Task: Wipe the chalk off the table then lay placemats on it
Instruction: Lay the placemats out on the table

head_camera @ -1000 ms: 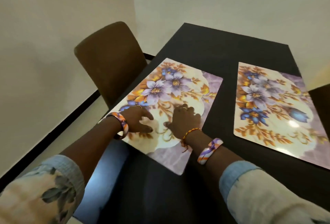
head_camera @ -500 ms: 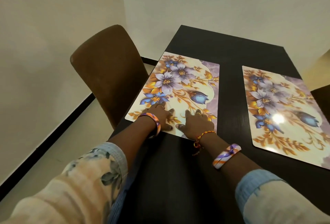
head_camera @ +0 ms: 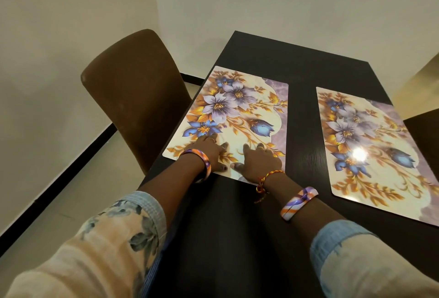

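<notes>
A dark wooden table (head_camera: 301,67) carries two floral placemats. The left placemat (head_camera: 240,112) lies along the table's left edge. My left hand (head_camera: 211,153) and my right hand (head_camera: 259,160) both press flat on its near end, fingers spread and straight. The right placemat (head_camera: 370,145) lies flat on the right side of the table, untouched, with a bright light glare on it. No chalk marks show on the dark tabletop.
A brown upholstered chair (head_camera: 133,98) stands close against the table's left side. Another dark chair back (head_camera: 425,131) shows at the right edge. Pale walls enclose the corner behind the table. Bare tabletop (head_camera: 225,226) lies between me and the mats.
The left placemat has slid away from me, from overhanging the near left corner to lying straight along the left edge. Both hands stayed on its near end.
</notes>
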